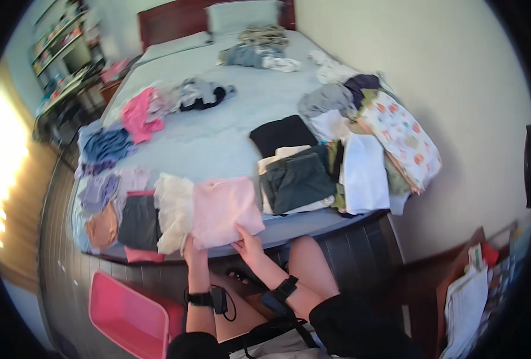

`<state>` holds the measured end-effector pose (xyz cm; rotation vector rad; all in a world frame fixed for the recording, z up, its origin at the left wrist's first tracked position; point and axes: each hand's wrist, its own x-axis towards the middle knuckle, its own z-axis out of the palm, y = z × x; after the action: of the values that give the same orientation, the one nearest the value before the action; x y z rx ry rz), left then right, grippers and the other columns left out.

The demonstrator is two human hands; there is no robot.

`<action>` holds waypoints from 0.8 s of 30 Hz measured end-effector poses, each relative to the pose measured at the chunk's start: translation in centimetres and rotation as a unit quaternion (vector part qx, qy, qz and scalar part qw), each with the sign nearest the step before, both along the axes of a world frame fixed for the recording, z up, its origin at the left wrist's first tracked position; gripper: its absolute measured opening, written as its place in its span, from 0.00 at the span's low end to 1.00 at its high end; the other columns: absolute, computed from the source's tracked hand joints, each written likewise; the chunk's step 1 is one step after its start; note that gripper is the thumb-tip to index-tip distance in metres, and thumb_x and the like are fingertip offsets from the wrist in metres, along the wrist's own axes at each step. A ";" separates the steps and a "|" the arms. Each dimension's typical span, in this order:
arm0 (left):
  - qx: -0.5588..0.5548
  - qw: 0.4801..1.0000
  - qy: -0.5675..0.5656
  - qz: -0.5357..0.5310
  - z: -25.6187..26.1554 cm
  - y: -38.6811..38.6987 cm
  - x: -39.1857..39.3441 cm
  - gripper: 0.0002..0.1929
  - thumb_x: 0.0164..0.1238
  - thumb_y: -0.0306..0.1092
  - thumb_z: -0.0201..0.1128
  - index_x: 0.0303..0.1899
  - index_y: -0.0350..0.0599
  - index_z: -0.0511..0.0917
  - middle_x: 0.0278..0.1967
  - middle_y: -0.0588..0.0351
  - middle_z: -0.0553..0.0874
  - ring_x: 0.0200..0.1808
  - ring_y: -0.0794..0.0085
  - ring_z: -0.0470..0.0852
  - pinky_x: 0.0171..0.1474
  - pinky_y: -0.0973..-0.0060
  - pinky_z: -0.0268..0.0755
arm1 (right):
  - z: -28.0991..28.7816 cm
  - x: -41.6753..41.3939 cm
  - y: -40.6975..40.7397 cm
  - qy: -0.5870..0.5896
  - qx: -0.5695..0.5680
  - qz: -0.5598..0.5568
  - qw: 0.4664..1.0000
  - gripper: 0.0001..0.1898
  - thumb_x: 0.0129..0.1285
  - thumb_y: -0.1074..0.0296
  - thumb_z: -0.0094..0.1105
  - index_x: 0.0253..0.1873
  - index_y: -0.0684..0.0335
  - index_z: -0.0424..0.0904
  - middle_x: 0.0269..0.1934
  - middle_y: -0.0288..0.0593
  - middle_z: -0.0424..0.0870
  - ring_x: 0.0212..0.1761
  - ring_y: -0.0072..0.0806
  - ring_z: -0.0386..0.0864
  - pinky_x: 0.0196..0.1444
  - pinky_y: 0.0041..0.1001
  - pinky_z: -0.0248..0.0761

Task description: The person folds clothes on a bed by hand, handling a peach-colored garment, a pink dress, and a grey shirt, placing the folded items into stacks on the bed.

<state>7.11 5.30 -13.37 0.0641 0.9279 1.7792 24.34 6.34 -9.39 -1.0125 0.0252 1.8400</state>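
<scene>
A folded pale pink garment lies near the front edge of the bed. My left hand holds its near left corner, and my right hand grips its near edge farther right, thumb on top. Just left of it is a cream ruffled garment, partly under the pink one's side or against it; I cannot tell which. Beyond that are folded dark grey shorts. To the right, folded dark green-grey shorts top a pile of clothes.
A pink plastic tub stands on the dark floor at lower left. White folded clothing and a fruit-print garment lie near the wall. Loose clothes, including a bright pink garment, are on the bed sheet. Papers are at lower right.
</scene>
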 end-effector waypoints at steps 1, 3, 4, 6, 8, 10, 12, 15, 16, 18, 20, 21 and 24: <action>0.031 0.999 0.006 -0.028 0.9 -1.0 0.3 0.18 0.71 0.35 0.51 0.57 0.37 0.69 0.52 0.49 0.78 0.55 0.61 0.77 0.57 0.62 0.71 | 0.1 0.1 0.0 0.004 0.001 -0.022 1.000 0.25 0.52 0.65 0.71 0.53 0.60 0.71 0.45 0.44 0.77 0.47 0.36 0.78 0.49 0.37 0.74; 0.044 0.997 0.005 -0.063 -0.1 -2.2 -0.9 0.18 0.71 0.36 0.51 0.57 0.36 0.68 0.53 0.49 0.78 0.55 0.61 0.77 0.58 0.61 0.71 | 0.3 -0.2 -0.2 -0.092 -0.026 -0.004 0.995 0.24 0.51 0.67 0.71 0.52 0.61 0.72 0.44 0.42 0.78 0.44 0.33 0.79 0.43 0.34 0.76; 0.042 0.997 0.010 -0.061 0.4 -2.9 -0.8 0.19 0.71 0.36 0.51 0.58 0.36 0.68 0.53 0.49 0.77 0.55 0.60 0.76 0.58 0.61 0.70 | 0.6 0.1 -0.7 -0.088 -0.002 -0.035 0.996 0.24 0.49 0.70 0.71 0.52 0.63 0.72 0.43 0.41 0.79 0.41 0.31 0.80 0.38 0.30 0.77; 0.041 0.997 0.020 -0.062 1.4 -4.1 -0.8 0.19 0.70 0.37 0.52 0.58 0.37 0.68 0.54 0.48 0.77 0.56 0.60 0.76 0.58 0.60 0.70 | -0.5 0.4 -1.2 -0.094 0.023 -0.042 0.994 0.23 0.49 0.71 0.70 0.51 0.63 0.72 0.43 0.41 0.79 0.41 0.30 0.80 0.38 0.29 0.76; 0.002 1.000 -0.007 0.002 1.9 -4.6 -0.3 0.21 0.69 0.38 0.53 0.59 0.38 0.67 0.54 0.49 0.77 0.56 0.59 0.76 0.58 0.60 0.70 | -2.1 1.1 -1.4 -0.109 0.043 -0.047 0.992 0.22 0.48 0.73 0.69 0.51 0.63 0.73 0.42 0.41 0.79 0.41 0.29 0.80 0.38 0.28 0.76; 0.041 0.999 -0.008 -0.013 3.4 -4.9 -0.2 0.22 0.68 0.39 0.54 0.59 0.39 0.67 0.55 0.49 0.76 0.56 0.59 0.76 0.58 0.59 0.70 | -3.0 0.8 -2.1 -0.190 0.056 -0.056 0.978 0.20 0.49 0.76 0.65 0.49 0.65 0.74 0.40 0.41 0.80 0.39 0.30 0.80 0.37 0.28 0.75; 0.087 0.996 0.017 -0.010 4.3 -5.4 -1.4 0.23 0.68 0.40 0.56 0.59 0.40 0.67 0.56 0.49 0.76 0.56 0.59 0.75 0.58 0.59 0.70 | -2.0 0.7 -3.1 -0.194 0.041 -0.066 0.978 0.18 0.48 0.75 0.65 0.46 0.67 0.76 0.38 0.40 0.81 0.37 0.28 0.80 0.36 0.27 0.73; 0.030 0.990 0.136 -0.011 5.0 -4.9 -1.4 0.23 0.71 0.39 0.53 0.62 0.39 0.64 0.58 0.48 0.73 0.59 0.58 0.73 0.60 0.60 0.68 | -2.6 1.9 -4.0 -0.179 0.066 -0.110 0.976 0.17 0.47 0.74 0.66 0.44 0.70 0.77 0.35 0.40 0.81 0.34 0.27 0.79 0.36 0.26 0.71; 0.010 0.986 0.166 0.022 3.4 -3.7 -2.5 0.21 0.69 0.33 0.56 0.61 0.38 0.66 0.56 0.49 0.75 0.56 0.61 0.76 0.58 0.65 0.70 | -2.6 2.3 -4.4 -0.163 0.070 -0.093 0.980 0.19 0.48 0.74 0.66 0.47 0.69 0.76 0.37 0.40 0.81 0.36 0.27 0.79 0.37 0.27 0.72; -0.004 0.970 0.237 0.055 5.2 -2.7 -1.8 0.20 0.67 0.30 0.57 0.59 0.38 0.67 0.54 0.49 0.76 0.54 0.63 0.77 0.56 0.67 0.71 | -1.8 2.9 -4.5 -0.139 0.074 -0.074 0.985 0.20 0.49 0.74 0.66 0.50 0.68 0.75 0.40 0.41 0.80 0.38 0.28 0.79 0.38 0.27 0.73; -0.016 0.949 0.302 0.087 7.1 -2.5 -1.7 0.19 0.66 0.27 0.57 0.58 0.37 0.69 0.52 0.50 0.78 0.52 0.64 0.78 0.54 0.69 0.72 | 0.2 2.5 -4.9 -0.081 0.080 -0.075 0.991 0.24 0.53 0.73 0.65 0.56 0.65 0.70 0.46 0.42 0.78 0.44 0.29 0.78 0.41 0.29 0.74; -0.010 0.924 0.369 0.099 8.0 -2.5 -1.3 0.18 0.64 0.24 0.58 0.56 0.37 0.71 0.51 0.50 0.78 0.51 0.67 0.78 0.53 0.71 0.71 | 0.6 2.4 -4.9 -0.077 0.079 -0.075 0.991 0.24 0.53 0.73 0.65 0.56 0.65 0.70 0.46 0.42 0.78 0.44 0.29 0.78 0.41 0.29 0.74; 0.025 0.858 0.513 0.023 10.8 -3.1 1.1 0.19 0.61 0.20 0.58 0.55 0.37 0.73 0.51 0.49 0.79 0.51 0.70 0.78 0.53 0.74 0.71 | 1.1 2.1 -4.8 -0.029 0.073 -0.090 0.993 0.25 0.57 0.73 0.64 0.60 0.63 0.67 0.51 0.43 0.75 0.50 0.30 0.76 0.45 0.29 0.74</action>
<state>8.21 2.21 -2.59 1.1234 1.6176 1.7758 26.41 1.51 -8.26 -0.9295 -0.0506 1.6237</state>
